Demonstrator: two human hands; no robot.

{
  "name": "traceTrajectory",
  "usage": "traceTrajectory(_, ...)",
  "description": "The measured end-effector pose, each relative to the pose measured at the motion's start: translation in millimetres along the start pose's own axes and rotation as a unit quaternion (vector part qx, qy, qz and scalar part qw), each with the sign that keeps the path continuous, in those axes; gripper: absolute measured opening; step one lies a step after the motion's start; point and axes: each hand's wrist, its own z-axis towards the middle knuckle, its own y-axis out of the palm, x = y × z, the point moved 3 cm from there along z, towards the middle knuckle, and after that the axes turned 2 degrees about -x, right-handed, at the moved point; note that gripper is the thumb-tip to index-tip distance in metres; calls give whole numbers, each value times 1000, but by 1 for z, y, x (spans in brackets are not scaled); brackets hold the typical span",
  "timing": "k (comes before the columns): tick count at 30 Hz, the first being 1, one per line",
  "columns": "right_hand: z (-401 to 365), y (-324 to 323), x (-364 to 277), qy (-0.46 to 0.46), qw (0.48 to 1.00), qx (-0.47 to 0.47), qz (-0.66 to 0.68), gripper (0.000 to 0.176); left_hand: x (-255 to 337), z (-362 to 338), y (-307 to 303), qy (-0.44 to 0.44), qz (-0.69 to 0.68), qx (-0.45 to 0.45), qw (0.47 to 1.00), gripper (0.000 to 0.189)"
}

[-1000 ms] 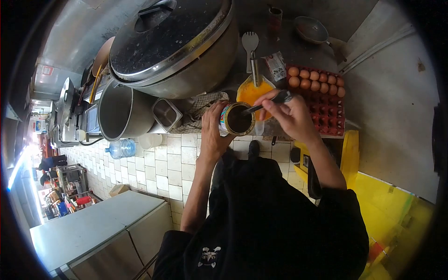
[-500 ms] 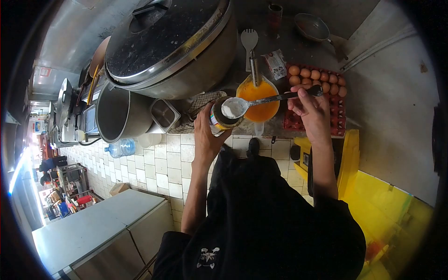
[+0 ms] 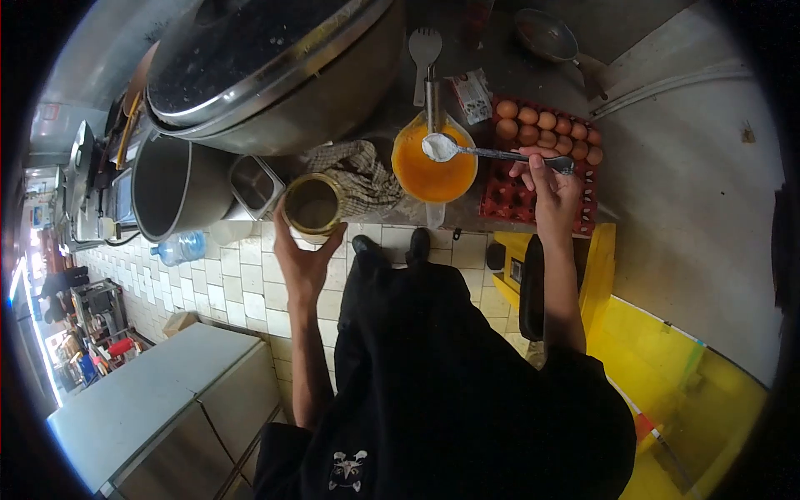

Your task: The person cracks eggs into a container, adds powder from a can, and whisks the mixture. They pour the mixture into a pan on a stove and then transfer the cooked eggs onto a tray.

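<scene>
My right hand (image 3: pixel 548 185) is closed on the dark handle of a spoon (image 3: pixel 517 155). White powder (image 3: pixel 439 147) fills the spoon's bowl, which hovers over a pitcher of orange liquid, like beaten egg (image 3: pixel 433 177). The metal handle of a utensil (image 3: pixel 432 104) stands up out of that liquid. My left hand (image 3: pixel 304 258) is wrapped round an open jar (image 3: pixel 314 204), held left of the pitcher at the counter's near edge. What lies inside the jar is too dark to make out. A checked cloth (image 3: pixel 367 179) lies between jar and pitcher.
Brown eggs (image 3: pixel 546 121) sit in a red tray (image 3: pixel 508 190) to the right. A large lidded pot (image 3: pixel 333 100) and an open deep pot (image 3: pixel 171 187) stand left. Behind the pitcher lie a white slotted spatula (image 3: pixel 425 50) and a small packet (image 3: pixel 472 96). A pan (image 3: pixel 546 35) is farther back.
The spoon with powder has moved from over the jar to over the pitcher. My left hand has drawn the jar away to the left. The whole view has shifted slightly.
</scene>
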Motion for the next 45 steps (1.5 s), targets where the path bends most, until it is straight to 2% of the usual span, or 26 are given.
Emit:
traceTrajectory(5, -12, 0, -7, 23, 996, 34, 85, 24, 0, -19, -4, -81, -34, 0, 996, 72)
traceTrajectory(8, -20, -1, -24, 12, 986, 46, 161, 26, -1, -27, 3, -103, -16, -34, 994, 73)
traceTrajectory(9, -25, -4, -29, 33, 984, 79, 156, 27, -1, -30, 8, -108, -35, -42, 993, 78)
traceTrajectory(12, -31, -5, -43, 11, 980, 67, 188, 26, 1, -30, 19, -87, 17, -93, 992, 84)
traceTrajectory(16, -35, -3, -48, 1, 984, 46, 175, 27, 23, -24, 31, -91, -16, -114, 989, 89)
traceTrajectory(24, -36, -3, -45, 11, 983, 43, 175, 29, 41, -18, 36, -8, -25, -104, 994, 93)
traceTrajectory(32, -35, -5, -43, 3, 984, 23, 178, 27, 34, -18, 30, -50, -15, -93, 994, 91)
traceTrajectory(35, -27, -6, -36, -34, 994, 49, 94, 29, 15, -21, 25, -77, -22, -71, 994, 89)
traceTrajectory(38, -17, -8, -16, -91, 996, 7, -3, 22, 9, -19, 17, -61, 18, -44, 997, 78)
traceTrajectory(40, -17, -10, -3, -69, 997, -5, -31, 19, 6, -20, 12, -78, 16, -27, 996, 74)
traceTrajectory(45, -11, -2, 7, -83, 989, -83, -88, 15, -10, -21, 5, -90, 31, 1, 995, 73)
